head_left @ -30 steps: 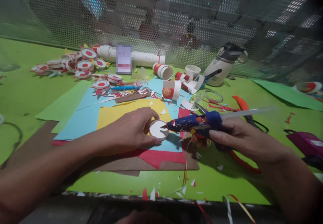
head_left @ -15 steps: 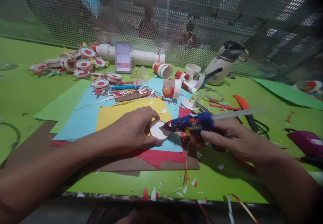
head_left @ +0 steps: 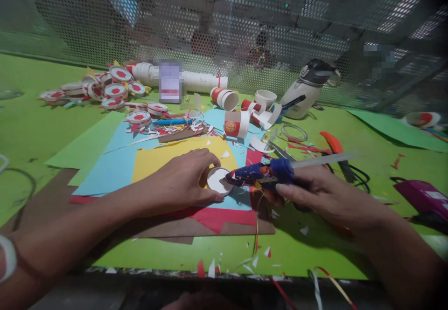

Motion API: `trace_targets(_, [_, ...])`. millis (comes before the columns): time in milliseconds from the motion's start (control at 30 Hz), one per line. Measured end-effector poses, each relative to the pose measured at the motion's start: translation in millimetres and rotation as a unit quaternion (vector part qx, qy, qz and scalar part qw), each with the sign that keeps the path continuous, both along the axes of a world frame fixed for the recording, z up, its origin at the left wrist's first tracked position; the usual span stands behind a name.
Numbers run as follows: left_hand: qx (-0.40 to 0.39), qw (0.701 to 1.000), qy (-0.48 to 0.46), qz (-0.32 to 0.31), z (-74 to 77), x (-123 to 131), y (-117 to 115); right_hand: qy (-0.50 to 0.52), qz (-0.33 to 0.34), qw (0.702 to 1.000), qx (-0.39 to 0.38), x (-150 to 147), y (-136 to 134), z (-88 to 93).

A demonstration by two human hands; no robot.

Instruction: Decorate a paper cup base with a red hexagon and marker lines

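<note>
My left hand (head_left: 194, 177) grips a round white paper cup base (head_left: 217, 181) between thumb and fingers, low over the stacked coloured paper. In my right hand (head_left: 308, 189) is a blue hot glue gun (head_left: 269, 172), a clear glue stick (head_left: 324, 160) jutting from its back. The gun's nozzle points left and reaches over the white disc; whether it touches cannot be made out. Beneath lie yellow paper (head_left: 157, 156), light blue paper (head_left: 101, 165) and red paper (head_left: 224, 217) on a brown sheet (head_left: 157, 230).
Behind my hands are red-and-white paper cups (head_left: 236, 124), a blue pen (head_left: 173, 121) and paper scraps. Finished-looking discs (head_left: 115, 90) pile up at the back left, near a phone (head_left: 170, 81). A bottle (head_left: 308, 88), an orange-handled tool (head_left: 332, 142) and a purple device (head_left: 422, 198) stand or lie rightward.
The view has shifted slightly. Both hands, the cup base and the glue gun keep nearly the same positions relative to each other.
</note>
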State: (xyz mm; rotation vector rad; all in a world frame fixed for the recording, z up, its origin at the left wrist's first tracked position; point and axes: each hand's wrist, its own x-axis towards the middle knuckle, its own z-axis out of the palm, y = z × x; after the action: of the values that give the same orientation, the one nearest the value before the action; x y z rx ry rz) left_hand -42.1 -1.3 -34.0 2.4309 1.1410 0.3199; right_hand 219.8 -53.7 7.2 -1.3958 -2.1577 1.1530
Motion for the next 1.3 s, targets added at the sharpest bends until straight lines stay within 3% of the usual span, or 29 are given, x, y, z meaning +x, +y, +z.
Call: trace_targets(1300, [0.006, 1.0, 0.015, 0.001, 4.5, 2.4, -1.5, -0.024, -0.02, 0.999, 0.042, -0.4, -2.0, 1.0])
